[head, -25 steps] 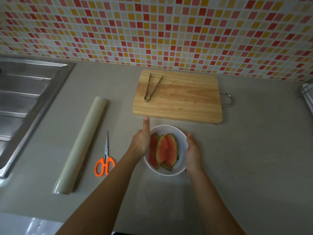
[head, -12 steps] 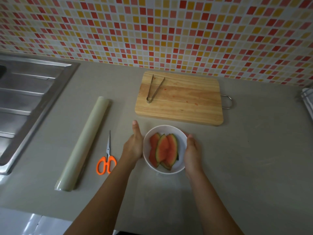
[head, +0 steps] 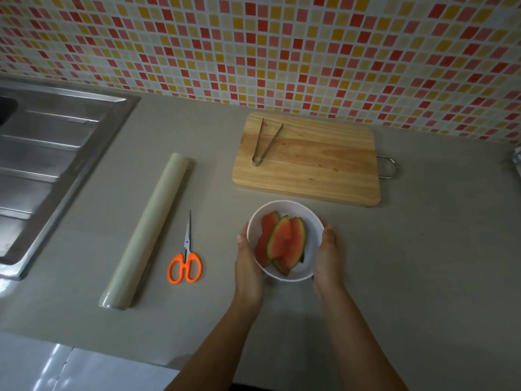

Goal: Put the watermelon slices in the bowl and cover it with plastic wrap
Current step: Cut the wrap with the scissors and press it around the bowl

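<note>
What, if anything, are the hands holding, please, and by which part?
The left hand and right hand hold the white bowl by its opposite sides.

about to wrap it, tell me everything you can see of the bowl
The bowl is white, round and smooth, maybe ceramic, standing upright on the grey counter near the cutting board, apart from it. Several watermelon slices with green rind lean together inside. The left hand and right hand hold its two sides. Whether film covers it cannot be told.
</note>
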Demonstrator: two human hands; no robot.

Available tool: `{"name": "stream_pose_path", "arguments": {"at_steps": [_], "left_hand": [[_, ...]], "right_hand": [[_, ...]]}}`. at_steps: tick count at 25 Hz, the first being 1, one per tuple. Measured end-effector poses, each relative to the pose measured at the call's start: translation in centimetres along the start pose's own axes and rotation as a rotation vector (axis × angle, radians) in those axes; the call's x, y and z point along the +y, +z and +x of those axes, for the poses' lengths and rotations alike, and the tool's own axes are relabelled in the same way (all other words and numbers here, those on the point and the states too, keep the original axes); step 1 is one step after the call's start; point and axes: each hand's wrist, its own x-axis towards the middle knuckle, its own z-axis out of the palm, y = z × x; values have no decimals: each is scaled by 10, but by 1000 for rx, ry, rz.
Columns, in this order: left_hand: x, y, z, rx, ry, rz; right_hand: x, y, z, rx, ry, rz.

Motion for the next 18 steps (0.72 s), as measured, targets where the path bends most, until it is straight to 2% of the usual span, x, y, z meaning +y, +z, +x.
{"name": "stream_pose_path", "arguments": {"at_steps": [3, 5, 10, 13, 15, 18], "left_hand": [[2, 0, 11, 191, -148, 129], [3, 0, 14, 281, -173, 181], [8, 4, 12, 402, -101, 239], [12, -1, 13, 467, 61, 439], [16, -6, 21, 453, 148, 559], [22, -11, 36, 426, 83, 649]], "right_hand": [[-1, 5, -5, 32, 11, -17], [-1, 6, -6, 34, 27, -12], [-3, 6, -8, -23, 47, -1], [-4, -1, -11, -102, 45, -8], [-7, -8, -12, -134, -3, -25], [-12, -10, -9, -138, -135, -127]]}}
